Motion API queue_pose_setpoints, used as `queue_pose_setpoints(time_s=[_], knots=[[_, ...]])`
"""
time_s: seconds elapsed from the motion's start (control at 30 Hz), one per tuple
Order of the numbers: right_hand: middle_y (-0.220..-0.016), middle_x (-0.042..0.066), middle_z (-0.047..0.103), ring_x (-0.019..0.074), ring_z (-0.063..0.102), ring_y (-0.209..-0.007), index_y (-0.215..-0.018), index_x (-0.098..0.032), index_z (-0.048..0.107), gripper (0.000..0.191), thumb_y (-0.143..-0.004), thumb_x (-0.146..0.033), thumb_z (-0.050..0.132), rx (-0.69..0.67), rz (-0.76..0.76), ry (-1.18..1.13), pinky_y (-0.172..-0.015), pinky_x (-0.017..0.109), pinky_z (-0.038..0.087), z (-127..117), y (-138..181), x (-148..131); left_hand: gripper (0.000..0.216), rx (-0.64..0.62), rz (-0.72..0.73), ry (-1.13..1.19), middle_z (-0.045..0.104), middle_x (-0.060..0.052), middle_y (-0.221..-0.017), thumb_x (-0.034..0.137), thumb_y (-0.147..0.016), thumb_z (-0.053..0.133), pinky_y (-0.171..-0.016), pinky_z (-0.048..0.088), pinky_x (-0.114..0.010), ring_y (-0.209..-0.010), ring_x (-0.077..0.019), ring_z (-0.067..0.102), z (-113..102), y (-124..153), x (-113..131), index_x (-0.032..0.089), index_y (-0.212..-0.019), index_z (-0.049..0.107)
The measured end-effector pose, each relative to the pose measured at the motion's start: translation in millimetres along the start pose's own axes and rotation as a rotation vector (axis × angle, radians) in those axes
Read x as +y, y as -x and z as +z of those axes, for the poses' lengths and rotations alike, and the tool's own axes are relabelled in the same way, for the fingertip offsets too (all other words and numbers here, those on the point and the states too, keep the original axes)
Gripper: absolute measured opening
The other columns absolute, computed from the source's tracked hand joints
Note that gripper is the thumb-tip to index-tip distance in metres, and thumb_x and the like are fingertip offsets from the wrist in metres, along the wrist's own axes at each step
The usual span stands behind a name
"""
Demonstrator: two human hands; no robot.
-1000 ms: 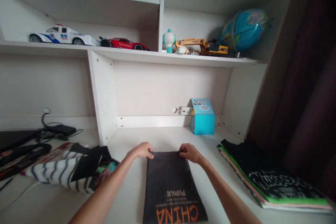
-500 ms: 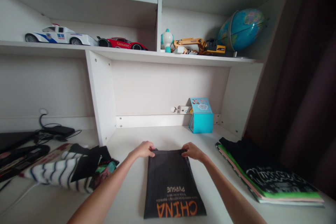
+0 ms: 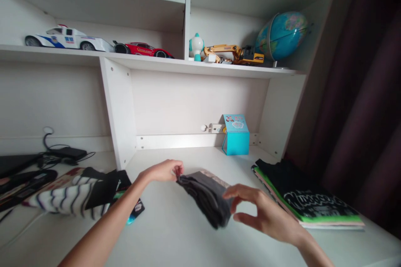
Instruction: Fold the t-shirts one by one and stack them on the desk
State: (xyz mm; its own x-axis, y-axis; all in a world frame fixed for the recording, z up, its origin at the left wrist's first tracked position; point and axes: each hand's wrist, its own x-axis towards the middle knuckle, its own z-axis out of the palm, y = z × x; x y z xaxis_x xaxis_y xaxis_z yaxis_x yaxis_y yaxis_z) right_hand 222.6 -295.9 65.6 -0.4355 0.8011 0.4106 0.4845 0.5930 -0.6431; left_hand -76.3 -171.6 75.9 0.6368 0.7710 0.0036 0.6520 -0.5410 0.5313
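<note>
A folded dark grey T-shirt (image 3: 206, 196) is tilted above the white desk, its layered edge turned toward me and part of its print showing at the far side. My left hand (image 3: 171, 170) pinches its left corner. At the shirt's right end, my right hand (image 3: 260, 208) has thumb and fingers apart; the fingertips are close to the cloth, and I cannot tell whether they touch it. Over on the right lies a stack of folded shirts (image 3: 313, 194), a black one with white lettering on top of green and pale ones.
Striped and black clothes (image 3: 72, 196) lie in a heap on the left, near cables and a black adapter (image 3: 69, 153). A blue desk calendar (image 3: 237, 142) stands at the back. Above, the shelf (image 3: 144, 61) carries toy vehicles and a globe (image 3: 282, 35).
The shirt was flat with its CHINA print facing up and both hands at its far corners. Now it is lifted and turned, and my right hand has let go and come nearer.
</note>
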Motion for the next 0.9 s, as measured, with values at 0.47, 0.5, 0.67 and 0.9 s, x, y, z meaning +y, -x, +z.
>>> queue_pose_setpoints(time_s=[0.47,0.5,0.67,0.9], knots=[[-0.099,0.008,0.064,0.0214,0.057,-0.094,-0.106,-0.019,0.060,0.034,-0.079,-0.015,0.039,-0.126,0.267,0.426,-0.082,0.032,0.043,46,-3,101,0.024,-0.090,0.184,-0.375,0.062,-0.008,-0.105,0.028,-0.081,0.051,-0.096,0.027,-0.057,-0.099,-0.0275,0.056,133,12,84,0.021,-0.101,0.061],[-0.098,0.010,0.064,0.0239,0.057,-0.094,-0.106,-0.017,0.060,0.034,-0.080,-0.016,0.038,-0.104,0.291,0.463,-0.081,0.035,0.043,49,4,96,0.022,-0.078,0.154,-0.390,0.063,-0.007,-0.105,0.022,-0.081,0.048,-0.097,0.024,-0.060,-0.099,-0.0265,0.056,129,11,75,0.021,-0.099,0.061],[-0.098,0.009,0.064,0.0214,0.059,-0.091,-0.109,-0.020,0.060,0.034,-0.086,-0.024,0.035,-0.113,0.309,0.395,-0.080,0.031,0.045,60,34,58,0.031,0.016,-0.069,-0.505,0.057,-0.014,-0.118,0.010,-0.078,0.043,-0.093,0.013,-0.070,-0.115,-0.0319,0.045,106,-7,27,0.018,-0.103,0.060],[-0.143,0.011,0.027,0.0247,0.022,-0.132,-0.136,-0.014,0.034,0.054,-0.088,-0.041,0.032,0.023,0.405,0.531,-0.105,0.041,0.023,56,12,88,0.066,0.088,-0.122,-0.264,0.012,-0.016,-0.147,0.050,-0.086,0.029,-0.100,0.011,-0.061,-0.134,-0.0304,0.009,129,-39,12,0.013,-0.140,0.020]])
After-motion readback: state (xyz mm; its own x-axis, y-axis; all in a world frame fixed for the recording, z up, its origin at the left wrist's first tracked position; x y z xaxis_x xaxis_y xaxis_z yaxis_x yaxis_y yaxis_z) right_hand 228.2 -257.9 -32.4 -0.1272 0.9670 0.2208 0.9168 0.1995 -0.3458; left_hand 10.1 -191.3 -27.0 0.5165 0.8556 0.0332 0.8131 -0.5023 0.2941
